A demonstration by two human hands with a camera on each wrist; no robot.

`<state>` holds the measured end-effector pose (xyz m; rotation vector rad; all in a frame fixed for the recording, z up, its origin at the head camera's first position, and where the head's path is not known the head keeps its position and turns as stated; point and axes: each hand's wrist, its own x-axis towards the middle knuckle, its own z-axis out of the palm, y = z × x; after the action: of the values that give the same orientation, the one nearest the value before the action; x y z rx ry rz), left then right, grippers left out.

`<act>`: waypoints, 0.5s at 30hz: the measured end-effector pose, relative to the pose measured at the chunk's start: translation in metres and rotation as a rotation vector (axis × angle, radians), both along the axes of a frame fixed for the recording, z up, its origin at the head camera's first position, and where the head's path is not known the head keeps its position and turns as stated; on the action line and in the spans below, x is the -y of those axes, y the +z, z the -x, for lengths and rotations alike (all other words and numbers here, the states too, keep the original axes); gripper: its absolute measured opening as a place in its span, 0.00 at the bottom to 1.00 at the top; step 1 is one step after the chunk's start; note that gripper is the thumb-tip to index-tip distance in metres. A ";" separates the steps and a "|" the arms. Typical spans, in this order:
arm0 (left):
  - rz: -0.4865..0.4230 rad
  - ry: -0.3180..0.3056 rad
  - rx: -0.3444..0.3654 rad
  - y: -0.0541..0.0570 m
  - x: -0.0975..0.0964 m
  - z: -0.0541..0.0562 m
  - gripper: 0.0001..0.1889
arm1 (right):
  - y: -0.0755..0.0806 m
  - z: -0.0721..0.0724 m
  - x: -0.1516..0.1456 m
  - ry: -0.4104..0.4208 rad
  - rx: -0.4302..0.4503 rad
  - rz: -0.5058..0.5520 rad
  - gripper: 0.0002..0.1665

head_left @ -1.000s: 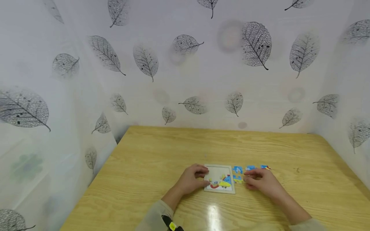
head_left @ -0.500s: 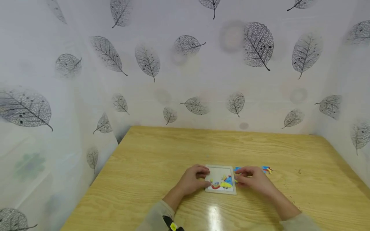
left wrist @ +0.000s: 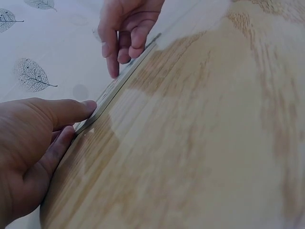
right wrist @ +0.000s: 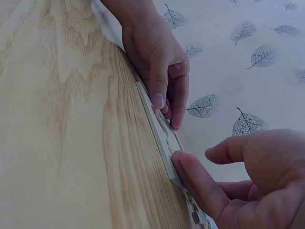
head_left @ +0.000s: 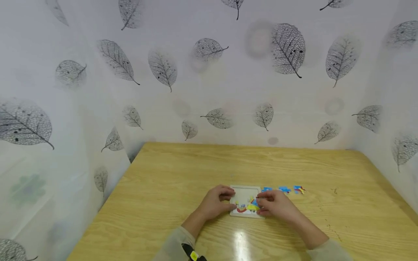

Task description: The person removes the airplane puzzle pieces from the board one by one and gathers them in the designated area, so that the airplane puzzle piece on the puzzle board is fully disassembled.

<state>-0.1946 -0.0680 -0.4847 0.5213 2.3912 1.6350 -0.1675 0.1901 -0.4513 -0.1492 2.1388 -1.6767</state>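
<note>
A pale-framed jigsaw puzzle tray [head_left: 245, 216] lies flat on the table, with coloured pieces fitted along its lower part and a bare upper part. At its left edge, my left hand [head_left: 216, 203] holds the frame between thumb and fingers. My right hand [head_left: 277, 206] is over the tray's right edge. In the right wrist view one fingertip [right wrist: 181, 160] touches that edge, another finger is raised, and no piece shows between them. Loose puzzle pieces in a row lie right of the tray: one blue [head_left: 267, 189], one blue [head_left: 284, 189], one blue, red and yellow [head_left: 298, 189].
The wooden table [head_left: 183, 174] extends around the tray, and a leaf-printed sheet [head_left: 235, 87] hangs behind and beside it. A dark band with a yellow patch [head_left: 194, 255] is on the left wrist.
My right hand has moved left from the loose pieces onto the tray's right edge. The lower blue and yellow piece beside the tray no longer shows. My left hand stays put.
</note>
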 end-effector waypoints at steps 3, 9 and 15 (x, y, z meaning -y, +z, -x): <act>-0.004 -0.005 -0.004 -0.001 0.000 0.001 0.21 | 0.001 -0.001 0.003 -0.014 -0.001 -0.035 0.29; -0.014 -0.007 -0.009 -0.001 0.000 0.003 0.22 | 0.002 0.001 0.009 -0.054 -0.010 -0.115 0.25; -0.026 -0.022 -0.012 -0.002 -0.001 0.002 0.22 | -0.001 -0.001 0.011 -0.097 -0.031 -0.149 0.19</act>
<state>-0.1962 -0.0674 -0.4862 0.5615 2.3676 1.6605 -0.1666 0.1788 -0.4520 -0.0289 2.3183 -1.5688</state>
